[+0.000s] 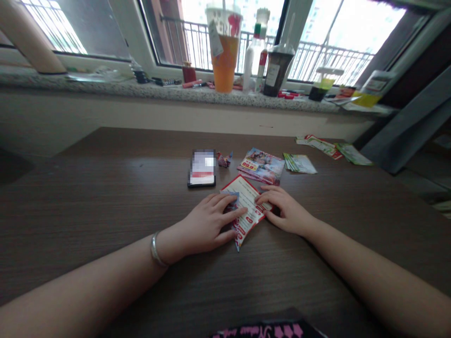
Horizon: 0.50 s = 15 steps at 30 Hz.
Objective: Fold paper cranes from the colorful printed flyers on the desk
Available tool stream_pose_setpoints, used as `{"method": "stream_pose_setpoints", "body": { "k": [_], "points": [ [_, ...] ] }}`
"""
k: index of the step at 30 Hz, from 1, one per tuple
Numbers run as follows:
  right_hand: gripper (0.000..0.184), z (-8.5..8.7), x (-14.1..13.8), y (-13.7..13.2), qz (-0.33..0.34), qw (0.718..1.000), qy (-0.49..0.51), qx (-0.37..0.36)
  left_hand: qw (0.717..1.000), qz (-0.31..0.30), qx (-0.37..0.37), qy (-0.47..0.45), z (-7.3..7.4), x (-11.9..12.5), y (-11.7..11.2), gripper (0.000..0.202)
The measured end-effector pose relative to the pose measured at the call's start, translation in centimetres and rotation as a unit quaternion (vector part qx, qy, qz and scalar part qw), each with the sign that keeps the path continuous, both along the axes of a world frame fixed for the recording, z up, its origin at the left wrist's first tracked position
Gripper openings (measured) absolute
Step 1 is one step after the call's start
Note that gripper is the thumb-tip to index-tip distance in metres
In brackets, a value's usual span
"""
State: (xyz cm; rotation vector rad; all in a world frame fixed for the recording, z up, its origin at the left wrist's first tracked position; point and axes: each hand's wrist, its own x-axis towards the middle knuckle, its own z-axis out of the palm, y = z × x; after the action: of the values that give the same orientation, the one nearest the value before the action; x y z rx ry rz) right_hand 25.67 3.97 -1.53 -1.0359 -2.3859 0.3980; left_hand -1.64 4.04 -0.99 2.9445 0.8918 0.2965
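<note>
A printed paper leaflet (248,199) with a red border lies turned at an angle on the dark wooden table. Its left corner is folded over, showing a blue and pink printed side. My left hand (211,220), with a silver bangle at the wrist, rests on that folded part with its fingers spread. On the leaflet's right edge sit the fingertips of my right hand (285,209), bent but apart. Just beyond is a stack of colourful leaflets (262,165). A small folded paper piece (224,159) stands left of the stack, beside a phone (202,169) whose screen is blurred.
Green and white paper slips (299,163) lie right of the stack, with more slips (352,154) farther right. On the granite windowsill (158,91) stand a tall orange drink cup (225,61), a dark drink cup (278,70), bottles and small items. Dark printed fabric (268,328) shows at the bottom.
</note>
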Motion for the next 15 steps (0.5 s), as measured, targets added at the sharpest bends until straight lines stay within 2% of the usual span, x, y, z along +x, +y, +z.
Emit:
{"method": "stream_pose_setpoints", "body": {
  "k": [4, 10, 15],
  "points": [
    [0.041, -0.11, 0.02, 0.0, 0.004, 1.0, -0.025, 0.014, 1.0, -0.004, -0.004, -0.008, -0.04, -0.09, 0.08, 0.051],
    [0.027, 0.46, -0.26, -0.11, 0.035, 0.998, -0.04, 0.025, 1.0, -0.018, 0.0, -0.011, 0.37, 0.02, 0.24, 0.044],
    [0.037, 0.63, -0.17, -0.18, 0.048, 0.997, -0.048, 0.026, 0.999, -0.027, 0.012, -0.037, 0.43, 0.14, 0.35, 0.035]
  ]
}}
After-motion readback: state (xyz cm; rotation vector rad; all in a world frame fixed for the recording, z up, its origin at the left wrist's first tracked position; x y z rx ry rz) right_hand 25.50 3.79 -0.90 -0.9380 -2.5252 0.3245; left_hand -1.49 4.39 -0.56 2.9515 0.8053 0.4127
